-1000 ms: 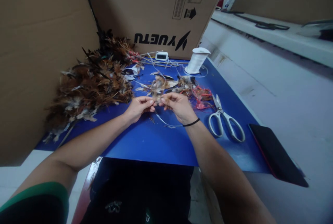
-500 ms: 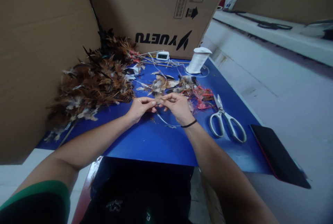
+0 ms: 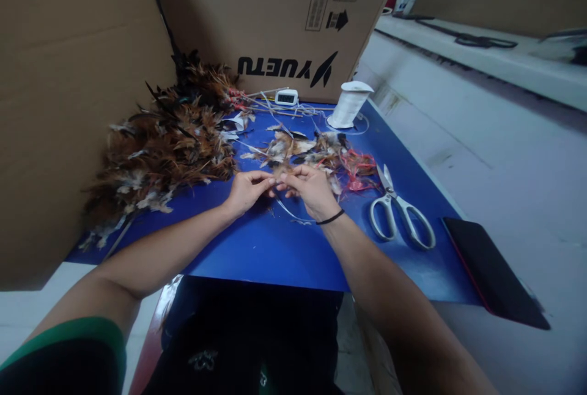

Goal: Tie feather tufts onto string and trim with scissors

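Note:
Over the blue table [image 3: 257, 248], my left hand [image 3: 247, 190] and my right hand [image 3: 312, 189] meet fingertip to fingertip. Between them they pinch a small tan feather [image 3: 281, 171]; its lower end is hidden by the fingers. A thin whitish string [image 3: 291, 214] hangs below the fingers and curves toward my right wrist. Just beyond my hands lies a loose pile of brown and cream feathers [image 3: 293, 149]. Red plastic strips [image 3: 360, 169] lie at the right end of that pile.
Large bunches of brown feathers [image 3: 174, 144] fill the left side beside a cardboard box [image 3: 275, 10]. A white spool [image 3: 349, 105] and a small digital timer [image 3: 287, 98] stand at the back. Scissors [image 3: 398, 208] and a dark phone [image 3: 495, 273] lie at the right.
Almost nothing differs. My right hand has shifted very slightly left, and its fingers have moved a little around the feather. My left hand keeps its place.

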Action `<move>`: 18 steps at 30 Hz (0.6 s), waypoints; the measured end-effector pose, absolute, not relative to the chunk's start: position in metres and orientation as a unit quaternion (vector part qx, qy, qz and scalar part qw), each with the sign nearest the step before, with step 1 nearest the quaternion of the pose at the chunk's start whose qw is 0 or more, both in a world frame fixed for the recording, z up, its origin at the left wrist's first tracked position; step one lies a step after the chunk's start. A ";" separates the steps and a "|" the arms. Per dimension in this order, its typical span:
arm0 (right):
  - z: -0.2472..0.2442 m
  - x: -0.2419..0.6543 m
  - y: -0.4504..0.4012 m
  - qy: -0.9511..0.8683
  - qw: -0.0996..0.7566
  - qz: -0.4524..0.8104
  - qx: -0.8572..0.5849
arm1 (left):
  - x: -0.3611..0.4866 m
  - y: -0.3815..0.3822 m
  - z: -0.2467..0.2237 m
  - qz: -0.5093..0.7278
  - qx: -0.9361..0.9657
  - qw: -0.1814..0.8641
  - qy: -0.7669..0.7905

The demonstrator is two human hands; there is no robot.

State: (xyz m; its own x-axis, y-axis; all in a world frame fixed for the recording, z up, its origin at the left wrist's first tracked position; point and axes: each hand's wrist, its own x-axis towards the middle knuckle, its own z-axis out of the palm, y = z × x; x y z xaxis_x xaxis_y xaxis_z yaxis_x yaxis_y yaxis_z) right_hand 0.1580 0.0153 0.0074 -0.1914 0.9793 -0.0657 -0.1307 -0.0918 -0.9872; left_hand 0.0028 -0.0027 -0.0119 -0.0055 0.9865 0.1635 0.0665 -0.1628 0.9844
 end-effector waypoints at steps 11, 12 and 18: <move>0.017 0.171 0.005 -0.788 0.261 0.385 -0.404 | -0.015 0.012 -0.002 0.610 0.470 0.445 0.458; 0.017 0.170 0.003 -0.811 0.235 0.357 -0.399 | -0.018 0.014 -0.001 0.620 0.461 0.441 0.456; 0.017 0.171 0.003 -0.836 0.258 0.187 -0.446 | -0.025 0.019 0.004 0.661 0.424 0.419 0.456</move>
